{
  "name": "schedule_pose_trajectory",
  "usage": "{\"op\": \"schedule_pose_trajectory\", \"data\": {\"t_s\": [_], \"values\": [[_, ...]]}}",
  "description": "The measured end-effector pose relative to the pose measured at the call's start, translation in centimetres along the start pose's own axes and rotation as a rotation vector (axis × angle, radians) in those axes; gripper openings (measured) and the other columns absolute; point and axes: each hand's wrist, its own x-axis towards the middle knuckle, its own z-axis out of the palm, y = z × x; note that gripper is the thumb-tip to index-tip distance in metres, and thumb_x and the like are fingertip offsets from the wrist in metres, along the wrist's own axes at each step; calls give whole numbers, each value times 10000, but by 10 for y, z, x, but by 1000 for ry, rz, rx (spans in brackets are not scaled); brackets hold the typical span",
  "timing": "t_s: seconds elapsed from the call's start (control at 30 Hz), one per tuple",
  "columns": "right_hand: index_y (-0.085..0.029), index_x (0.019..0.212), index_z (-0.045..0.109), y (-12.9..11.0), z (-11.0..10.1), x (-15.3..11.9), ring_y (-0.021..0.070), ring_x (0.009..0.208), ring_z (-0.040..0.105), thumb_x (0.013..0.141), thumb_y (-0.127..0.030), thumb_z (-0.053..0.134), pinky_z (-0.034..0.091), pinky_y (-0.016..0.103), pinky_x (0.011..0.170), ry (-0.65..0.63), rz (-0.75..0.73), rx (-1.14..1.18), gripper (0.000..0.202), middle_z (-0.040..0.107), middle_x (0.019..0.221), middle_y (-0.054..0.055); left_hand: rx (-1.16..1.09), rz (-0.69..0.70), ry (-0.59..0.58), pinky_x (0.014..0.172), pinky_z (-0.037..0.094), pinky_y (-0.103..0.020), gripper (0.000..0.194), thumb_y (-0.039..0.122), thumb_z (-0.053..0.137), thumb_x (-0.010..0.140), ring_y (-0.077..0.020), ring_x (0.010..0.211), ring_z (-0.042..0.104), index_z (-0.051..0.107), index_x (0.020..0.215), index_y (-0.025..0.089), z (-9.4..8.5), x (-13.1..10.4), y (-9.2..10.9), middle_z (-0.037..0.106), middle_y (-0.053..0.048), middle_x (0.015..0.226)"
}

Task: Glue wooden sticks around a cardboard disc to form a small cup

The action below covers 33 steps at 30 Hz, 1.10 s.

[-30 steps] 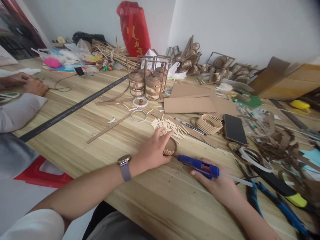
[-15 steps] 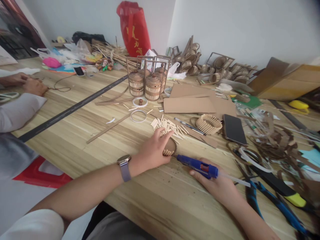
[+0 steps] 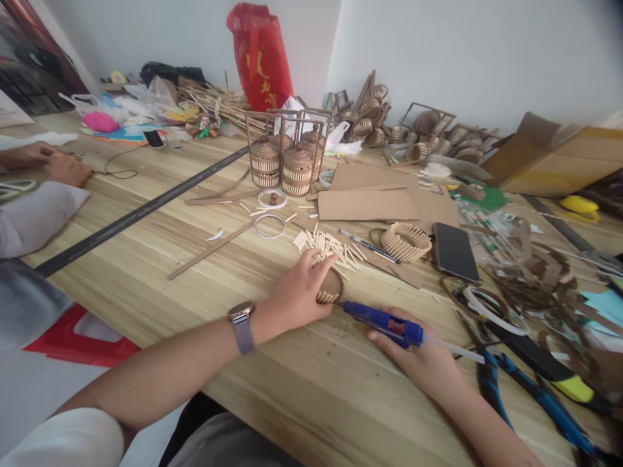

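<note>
Best done, I judge, with the small stick-walled basket [image 3: 331, 287] braced flat on the table [image 3: 287, 383] and the blue glue gun [image 3: 382, 322] low, angled clear of my thumb. Left hand [image 3: 296, 295] half open, thumb and fingers curved round the basket, beside loose sticks [image 3: 324, 245]. Right hand [image 3: 426, 357] wrapped about the gun, its tip near the rim; contact unclear.

A small round brown stick-edged base [image 3: 331, 285] sits between the left hand's [image 3: 294, 292] thumb and fingers; just to its right is the blue plastic glue gun [image 3: 372, 318], in the right hand [image 3: 428, 360]. Behind the base lies a heap of pale wooden sticks [image 3: 324, 244], then, rightward, a round pale slatted ring [image 3: 407, 244] and a black rectangular phone [image 3: 455, 251]. Back there stand brown lidded barrels [image 3: 298, 171].
</note>
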Motion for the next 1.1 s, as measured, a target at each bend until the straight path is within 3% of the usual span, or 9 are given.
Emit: {"op": "schedule_pose_trajectory", "data": {"t_s": [0.63,0.93,1.1], "values": [[-228,742,570,2,1,-1,210,678,639,800,-490,555,507,314,624,-5,0,-25,270,649,706,30,11,-14,-14,923,492,-463,865,195,700,678,-342,1227,455,257,1417,266,-1,0,1,261,-143,1418],[-246,664,521,-1,1,-1,208,625,611,773,-488,593,486,305,582,84,-39,-62,276,609,654,24,15,-24,-25,929,490,-457,858,199,705,683,-339,1242,444,257,1413,260,-3,0,3,266,-149,1418],[-236,766,601,2,-11,0,236,685,640,757,-512,593,508,324,630,157,111,36,277,670,735,51,25,-19,-24,909,502,-453,857,221,711,691,-343,1212,469,257,1417,244,-2,0,2,259,-163,1421]]}}
